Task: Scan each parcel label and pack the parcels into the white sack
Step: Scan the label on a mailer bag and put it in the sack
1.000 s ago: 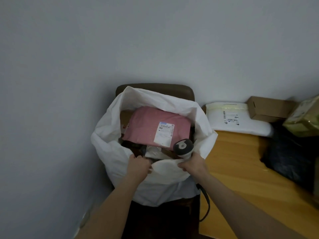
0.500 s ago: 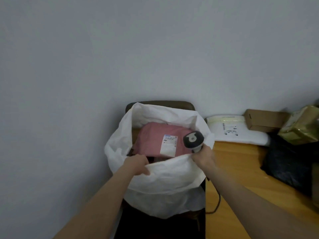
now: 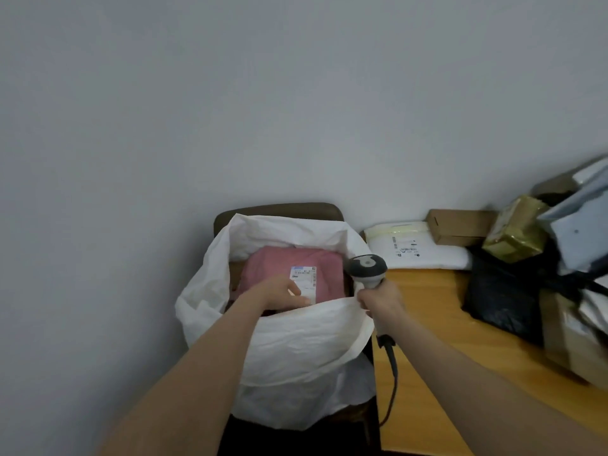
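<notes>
Gripping the scanner (image 3: pixel 367 269) firmly by its handle, the right hand (image 3: pixel 378 299) is at the rim of the white sack (image 3: pixel 296 350). The left hand (image 3: pixel 279 292) lies flat with straight fingers (image 3: pixel 294 291) on the pink parcel (image 3: pixel 269 266) inside the sack, touching its label (image 3: pixel 303 278). A white parcel (image 3: pixel 418 250) lies on the wooden table (image 3: pixel 427 311) to the right.

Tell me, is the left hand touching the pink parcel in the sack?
Touching. The head view shows the left hand lying flat on the pink parcel, partly covering its label, with no gap visible.
</notes>
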`<state>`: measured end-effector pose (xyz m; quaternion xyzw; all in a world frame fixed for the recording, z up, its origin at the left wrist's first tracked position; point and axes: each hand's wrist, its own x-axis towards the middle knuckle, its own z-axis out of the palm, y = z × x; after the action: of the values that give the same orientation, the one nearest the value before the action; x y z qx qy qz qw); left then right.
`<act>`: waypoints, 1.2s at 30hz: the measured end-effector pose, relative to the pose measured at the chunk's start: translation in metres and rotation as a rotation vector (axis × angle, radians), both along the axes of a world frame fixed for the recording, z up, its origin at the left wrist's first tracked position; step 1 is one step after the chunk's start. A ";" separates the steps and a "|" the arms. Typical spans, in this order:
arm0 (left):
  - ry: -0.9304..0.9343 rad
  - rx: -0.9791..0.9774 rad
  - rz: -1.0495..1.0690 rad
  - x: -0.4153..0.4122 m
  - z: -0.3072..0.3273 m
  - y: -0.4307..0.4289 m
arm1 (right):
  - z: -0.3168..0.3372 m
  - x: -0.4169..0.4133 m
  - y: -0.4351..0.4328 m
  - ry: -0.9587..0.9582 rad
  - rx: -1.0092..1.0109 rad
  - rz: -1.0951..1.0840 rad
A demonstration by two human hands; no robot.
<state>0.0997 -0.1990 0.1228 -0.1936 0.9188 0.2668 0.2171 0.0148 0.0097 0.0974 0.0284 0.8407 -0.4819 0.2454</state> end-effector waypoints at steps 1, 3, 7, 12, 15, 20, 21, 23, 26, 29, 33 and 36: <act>0.034 -0.033 -0.008 -0.008 0.001 0.005 | 0.004 -0.001 0.002 -0.033 -0.050 -0.049; 0.091 -0.113 -0.042 -0.023 0.000 0.016 | 0.011 -0.001 0.011 -0.115 -0.157 -0.146; 0.186 -0.253 -0.140 -0.056 0.003 0.049 | 0.021 0.000 0.037 -0.214 -0.338 -0.303; 0.245 -0.288 -0.199 -0.096 0.005 0.103 | 0.038 -0.006 0.083 -0.269 -0.346 -0.414; 0.246 -0.276 -0.257 -0.116 0.007 0.143 | 0.047 -0.010 0.122 -0.265 -0.338 -0.439; 0.285 -0.282 -0.357 -0.145 0.014 0.226 | 0.055 -0.022 0.202 -0.223 -0.282 -0.495; 0.292 -0.285 -0.374 -0.150 0.015 0.245 | 0.056 -0.025 0.220 -0.210 -0.280 -0.508; 0.307 -0.293 -0.391 -0.159 0.019 0.285 | 0.057 -0.031 0.260 -0.182 -0.289 -0.536; 0.326 -0.290 -0.447 -0.173 0.021 0.352 | 0.056 -0.042 0.325 -0.129 -0.288 -0.585; 0.337 -0.282 -0.495 -0.183 0.023 0.420 | 0.059 -0.054 0.389 -0.084 -0.275 -0.610; 0.356 -0.285 -0.498 -0.194 0.024 0.492 | 0.062 -0.069 0.454 -0.048 -0.261 -0.639; 0.349 -0.287 -0.506 -0.207 0.023 0.525 | 0.065 -0.084 0.487 -0.050 -0.267 -0.657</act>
<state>-0.1076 0.3258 0.1455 0.0603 0.9893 0.1014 0.0863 -0.0689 0.4969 0.1625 0.2768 0.7098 -0.6401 0.0994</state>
